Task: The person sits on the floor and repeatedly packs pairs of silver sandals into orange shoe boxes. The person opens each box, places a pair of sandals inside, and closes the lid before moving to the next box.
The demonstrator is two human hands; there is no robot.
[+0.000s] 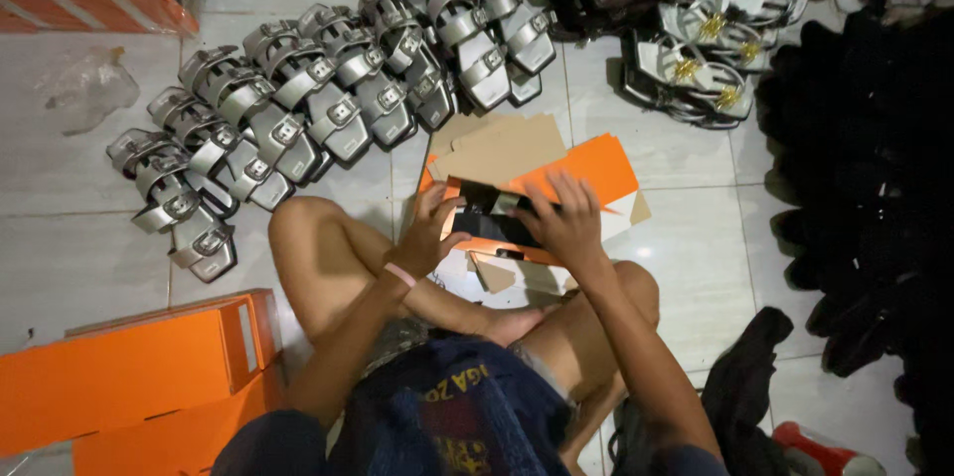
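Hands: left hand (429,230) and right hand (564,223) both grip a dark sandal (494,210) over an orange shoebox (586,170); silver sandals (328,98) beyond.

Seated cross-legged on the floor, bare knees spread to either side. Both forearms reach forward from the lower edge of the view and converge ahead of the shins. Left hand (429,230): fingers curled, thumb out, knuckles up, a pale band on the wrist. Right hand (564,223): palm down, fingers spread and bent at the tips, pressing downward. The two hands sit near each other, not touching.
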